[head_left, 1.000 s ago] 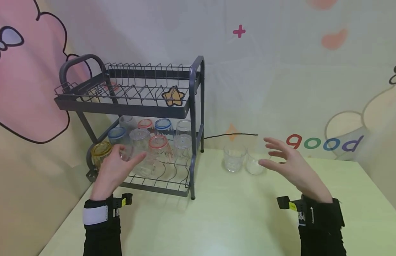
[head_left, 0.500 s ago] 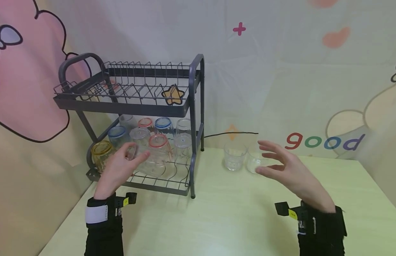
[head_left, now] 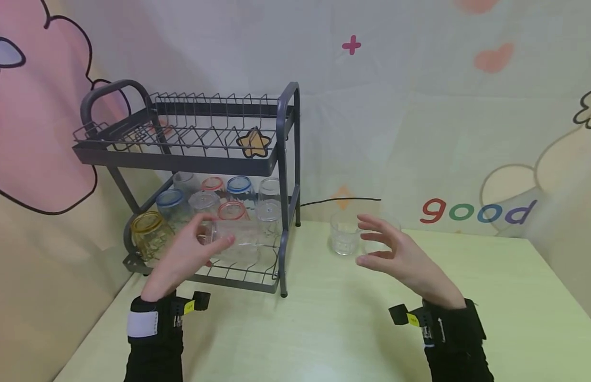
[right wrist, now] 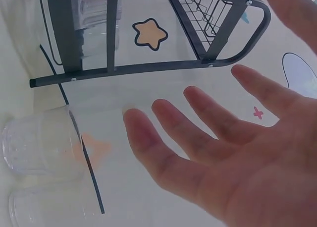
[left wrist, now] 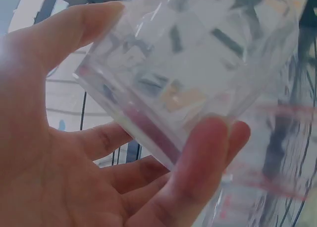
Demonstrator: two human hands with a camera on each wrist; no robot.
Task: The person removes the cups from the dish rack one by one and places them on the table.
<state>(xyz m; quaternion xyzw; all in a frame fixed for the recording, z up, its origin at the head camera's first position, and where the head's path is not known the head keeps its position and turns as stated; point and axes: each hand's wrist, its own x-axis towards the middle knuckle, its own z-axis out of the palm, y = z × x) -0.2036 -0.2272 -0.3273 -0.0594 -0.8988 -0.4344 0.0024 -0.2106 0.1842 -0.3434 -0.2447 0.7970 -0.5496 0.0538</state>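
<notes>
My left hand (head_left: pixel 182 257) grips a clear glass (head_left: pixel 242 239) by its base end, thumb and fingers around it. The glass lies tipped sideways, mouth to the right, in front of the rack's lower shelf; the left wrist view shows its thick base (left wrist: pixel 129 115) close to the palm. Behind it stand several upside-down glasses, among them a yellow one (head_left: pixel 149 233), a blue one (head_left: pixel 170 199) and a red-tinted one (head_left: pixel 232 210). My right hand (head_left: pixel 395 257) hovers with spread, bent fingers and holds nothing. Two clear glasses (right wrist: pixel 42 142) stand near it, one partly hidden behind its fingers.
The dark two-tier dish rack (head_left: pixel 180 161) stands at the left on a pale green table (head_left: pixel 319 329). Its upper wire tier overhangs the glasses, and a side post (head_left: pixel 282 228) rises on their right. A printed cloth backdrop (head_left: pixel 371 132) hangs behind.
My left hand has moved right, bringing the clear glass away from the yellow one and across the shelf front. My right hand has drifted left, in front of the table glasses.
</notes>
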